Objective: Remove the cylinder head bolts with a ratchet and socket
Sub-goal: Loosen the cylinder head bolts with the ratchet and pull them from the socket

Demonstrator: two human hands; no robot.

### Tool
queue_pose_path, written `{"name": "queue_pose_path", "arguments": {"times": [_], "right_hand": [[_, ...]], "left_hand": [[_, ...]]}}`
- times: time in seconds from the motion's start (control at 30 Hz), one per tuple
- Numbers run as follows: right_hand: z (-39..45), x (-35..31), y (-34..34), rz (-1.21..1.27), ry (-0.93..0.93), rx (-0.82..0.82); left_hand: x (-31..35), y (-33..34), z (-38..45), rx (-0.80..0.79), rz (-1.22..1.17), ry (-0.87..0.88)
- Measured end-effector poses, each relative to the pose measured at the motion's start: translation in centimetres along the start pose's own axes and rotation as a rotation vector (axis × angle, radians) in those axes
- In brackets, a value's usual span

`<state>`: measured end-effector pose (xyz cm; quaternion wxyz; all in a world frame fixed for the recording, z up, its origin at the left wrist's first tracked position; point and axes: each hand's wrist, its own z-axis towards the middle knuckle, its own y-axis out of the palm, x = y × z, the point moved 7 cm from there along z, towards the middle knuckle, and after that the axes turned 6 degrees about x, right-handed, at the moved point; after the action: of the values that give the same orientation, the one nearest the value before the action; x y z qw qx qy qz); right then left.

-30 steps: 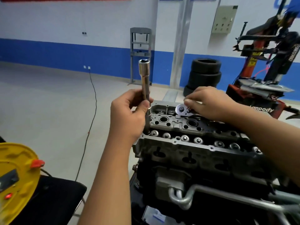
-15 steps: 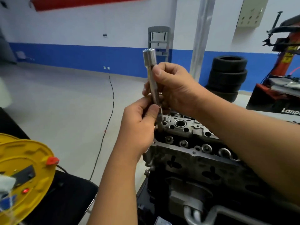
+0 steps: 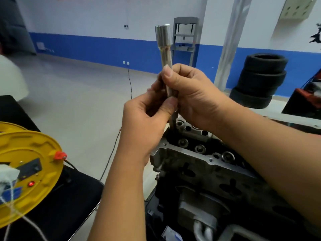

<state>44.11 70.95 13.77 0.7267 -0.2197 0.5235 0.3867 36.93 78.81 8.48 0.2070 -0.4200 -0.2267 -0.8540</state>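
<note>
Blue-striped workshop wall behind, both hands, left hand (image 3: 147,117) and right hand (image 3: 192,96), pinching the upright socket extension (image 3: 165,49) above the cylinder head (image 3: 199,164) just below them; lift straight, avoid tilting.

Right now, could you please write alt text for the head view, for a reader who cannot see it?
Both hands, left and right, grip a long upright socket above the corner of a cylinder head. A yellow cable reel sits at lower left, and stacked tyres stand by the blue-striped wall.
</note>
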Motion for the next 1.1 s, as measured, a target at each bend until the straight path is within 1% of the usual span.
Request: {"name": "queue_pose_path", "arguments": {"times": [0.07,0.13,0.27,0.37,0.47,0.53,0.6,0.7,0.77,0.83,0.87,0.93,1.0,1.07,1.1], "right_hand": [[0.0,-0.2,-0.1,-0.043,-0.010,-0.003],[0.0,-0.5,0.1,-0.077,-0.026,-0.013],[-0.3,-0.8,0.1,-0.089,-0.018,-0.056],[-0.6,-0.7,-0.3,-0.074,0.016,-0.083],[-0.7,-0.7,0.0,0.006,0.043,-0.092],[-0.5,-0.7,0.3,0.086,0.035,-0.058],[-0.2,-1.0,0.1,0.089,-0.009,-0.001],[-0.3,-1.5,-0.4,0.025,-0.038,0.056],[-0.6,-1.8,-0.5,-0.012,-0.038,0.066],[-1.2,-2.4,0.0,0.006,-0.036,0.076],[-1.5,-2.9,0.4,0.016,-0.040,0.101],[-2.0,-4.6,0.7,-0.015,-0.084,0.211],[-2.3,-6.9,1.4,-0.131,-0.171,0.369],[-2.0,-7.5,2.7,-0.276,-0.151,0.546],[-1.7,-7.5,3.6,-0.332,-0.130,0.596]], "left_hand": [[-0.4,0.3,-0.2,-0.126,-0.008,-0.060],[-0.4,0.3,-0.4,-0.171,-0.013,-0.080],[0.2,-0.1,-0.3,-0.067,0.086,-0.009],[0.7,-0.2,-0.6,0.028,0.108,0.027],[0.8,-0.1,-1.1,0.086,0.162,0.089],[0.8,0.0,-1.0,0.097,0.198,0.120],[0.7,0.4,-0.7,0.016,0.201,0.087],[0.3,0.9,-0.4,-0.121,0.116,-0.024],[0.3,1.0,-0.2,-0.131,0.136,-0.034],[0.6,1.1,-0.1,-0.114,0.145,-0.015],[0.7,1.0,-0.2,-0.099,0.139,-0.002],[0.7,0.7,-0.5,-0.065,0.143,0.006],[1.2,0.8,-0.7,-0.069,0.150,0.012],[1.7,0.8,-1.0,-0.084,0.179,0.041],[2.0,0.8,-1.1,-0.084,0.203,0.054]]}}
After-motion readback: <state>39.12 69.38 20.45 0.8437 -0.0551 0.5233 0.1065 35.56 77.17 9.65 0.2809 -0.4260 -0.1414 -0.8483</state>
